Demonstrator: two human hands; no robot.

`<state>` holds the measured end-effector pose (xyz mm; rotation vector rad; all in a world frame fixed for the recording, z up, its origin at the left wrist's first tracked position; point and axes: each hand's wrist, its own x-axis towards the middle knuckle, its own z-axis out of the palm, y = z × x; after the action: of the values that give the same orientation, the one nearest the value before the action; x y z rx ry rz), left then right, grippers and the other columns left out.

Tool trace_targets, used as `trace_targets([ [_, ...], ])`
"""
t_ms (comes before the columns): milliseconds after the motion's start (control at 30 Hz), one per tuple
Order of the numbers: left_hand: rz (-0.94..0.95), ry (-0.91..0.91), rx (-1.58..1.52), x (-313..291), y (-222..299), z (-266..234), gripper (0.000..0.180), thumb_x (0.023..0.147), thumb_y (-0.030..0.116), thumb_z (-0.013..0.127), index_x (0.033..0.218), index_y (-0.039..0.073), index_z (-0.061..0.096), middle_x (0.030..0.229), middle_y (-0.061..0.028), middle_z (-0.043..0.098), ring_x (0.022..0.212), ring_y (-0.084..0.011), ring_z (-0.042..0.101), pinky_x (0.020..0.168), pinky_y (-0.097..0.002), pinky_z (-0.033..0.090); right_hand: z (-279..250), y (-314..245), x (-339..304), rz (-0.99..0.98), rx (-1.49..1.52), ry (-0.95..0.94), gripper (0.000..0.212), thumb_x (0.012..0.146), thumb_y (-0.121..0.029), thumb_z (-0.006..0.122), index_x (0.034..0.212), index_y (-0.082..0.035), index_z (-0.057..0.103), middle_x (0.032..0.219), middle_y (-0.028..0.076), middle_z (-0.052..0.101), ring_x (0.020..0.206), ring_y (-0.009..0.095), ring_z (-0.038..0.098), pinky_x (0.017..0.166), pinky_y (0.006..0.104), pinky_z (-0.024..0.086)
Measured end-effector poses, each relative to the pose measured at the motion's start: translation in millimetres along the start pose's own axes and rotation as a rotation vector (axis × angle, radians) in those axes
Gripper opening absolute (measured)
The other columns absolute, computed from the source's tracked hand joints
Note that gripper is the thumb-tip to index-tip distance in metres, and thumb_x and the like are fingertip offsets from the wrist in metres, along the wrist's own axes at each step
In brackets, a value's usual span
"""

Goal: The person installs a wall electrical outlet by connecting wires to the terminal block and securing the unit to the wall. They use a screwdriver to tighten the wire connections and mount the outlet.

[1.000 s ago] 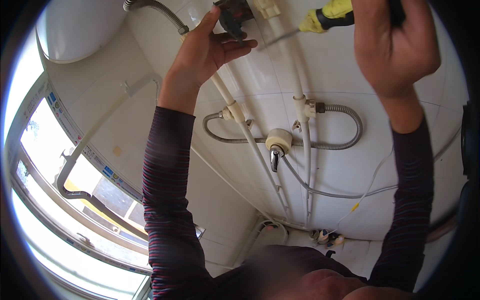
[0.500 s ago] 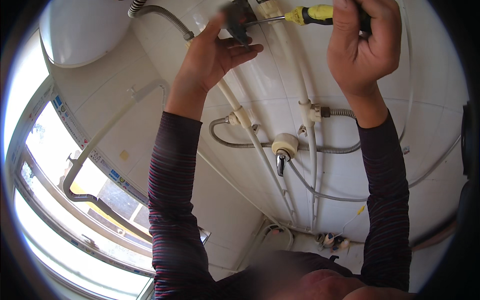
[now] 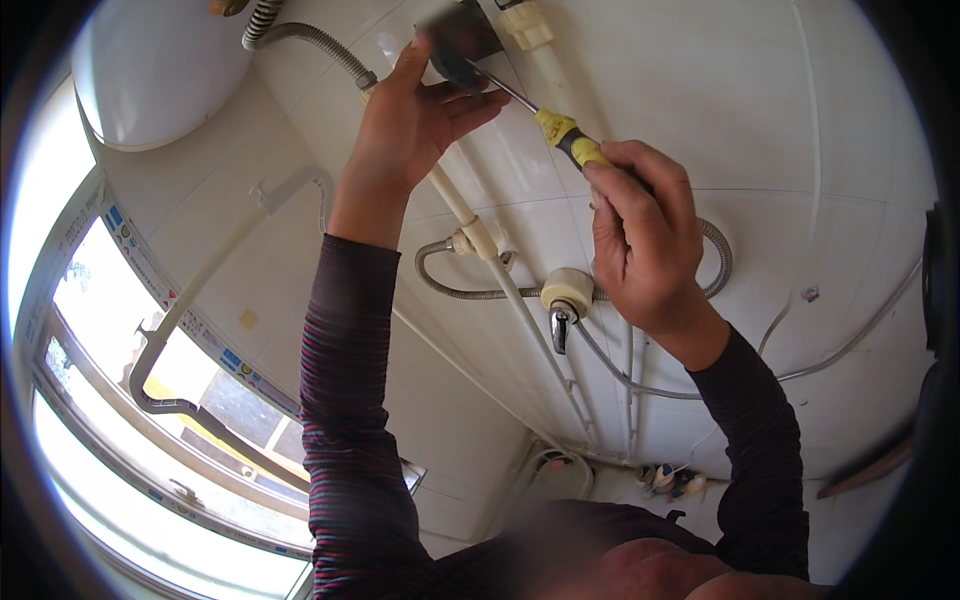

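Observation:
High on the tiled wall, a dark square fixture [image 3: 478,28] sits near the top edge of the view. My left hand [image 3: 398,135] grips a dark plastic piece [image 3: 456,66] at its front, thumb at the upper side and fingers reaching beneath; blur hides its details. In my right hand [image 3: 650,235] is a screwdriver [image 3: 562,132] with a yellow and black handle, the fingers wrapped around its end. Its metal shaft slants up to the left, and the tip meets the dark piece just above my left fingertips.
Cream pipes [image 3: 525,315] run along the wall, with a braided hose [image 3: 480,293] and a chrome mixer tap [image 3: 563,318] lower down. A white rounded tank [image 3: 160,70] hangs at upper left, above a bright window [image 3: 190,370]. A grey hose [image 3: 860,345] curves at right.
My right hand has come down and leftward, tilting the screwdriver from nearly level to a diagonal. My left hand has shifted slightly, still on the dark piece.

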<state>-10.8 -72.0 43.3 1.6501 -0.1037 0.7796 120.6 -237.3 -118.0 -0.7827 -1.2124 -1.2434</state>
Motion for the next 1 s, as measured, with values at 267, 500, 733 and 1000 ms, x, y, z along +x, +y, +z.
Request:
trace_targets([
  [267, 0.028, -0.028, 0.120, -2.8, 0.0, -4.8, 0.049, 0.110, 0.041, 0.045, 0.143, 0.004, 0.046, 0.122, -0.0184, 0.065, 0.109, -0.0403, 0.068, 0.101, -0.0523, 0.057, -4.4, -31.5, 11.5, 0.361, 0.107, -0.003, 0.023, 0.094, -0.001, 0.069, 0.117, 0.003, 0.065, 0.105, 0.017, 0.070, 0.084, 0.022, 0.070, 0.073, 0.0326, 0.058],
  [500, 0.073, 0.042, 0.169, -1.3, -5.2, -5.1, 0.057, 0.107, 0.044, 0.052, 0.142, -0.002, 0.049, 0.113, -0.0201, 0.067, 0.109, -0.0450, 0.069, 0.101, -0.0534, 0.057, -7.2, -49.0, 21.5, 1.382, 0.828, -0.203, 0.037, 0.103, -0.033, 0.065, 0.117, 0.000, 0.057, 0.075, 0.000, 0.054, 0.056, 0.001, 0.041, 0.045, 0.0223, 0.030],
  [733, 0.056, 0.054, 0.154, -2.5, -2.9, -6.2, 0.052, 0.107, 0.042, 0.053, 0.136, -0.002, 0.053, 0.118, -0.0198, 0.065, 0.108, -0.0410, 0.069, 0.100, -0.0513, 0.058, -8.7, -39.5, 28.0, 1.815, 1.500, -0.179, 0.033, 0.101, -0.037, 0.068, 0.104, -0.007, 0.055, 0.084, -0.002, 0.054, 0.057, 0.001, 0.037, 0.046, 0.0194, 0.026],
  [1000, 0.020, 0.029, 0.194, 2.8, 0.3, -12.9, 0.056, 0.107, 0.041, 0.054, 0.137, -0.005, 0.051, 0.118, -0.0224, 0.063, 0.111, -0.0447, 0.067, 0.102, -0.0535, 0.058, 13.4, -27.0, 11.8, 1.588, 0.825, -0.268, 0.044, 0.104, -0.050, 0.058, 0.101, -0.006, 0.062, 0.075, -0.005, 0.053, 0.051, 0.002, 0.036, 0.044, 0.0195, 0.025],
])
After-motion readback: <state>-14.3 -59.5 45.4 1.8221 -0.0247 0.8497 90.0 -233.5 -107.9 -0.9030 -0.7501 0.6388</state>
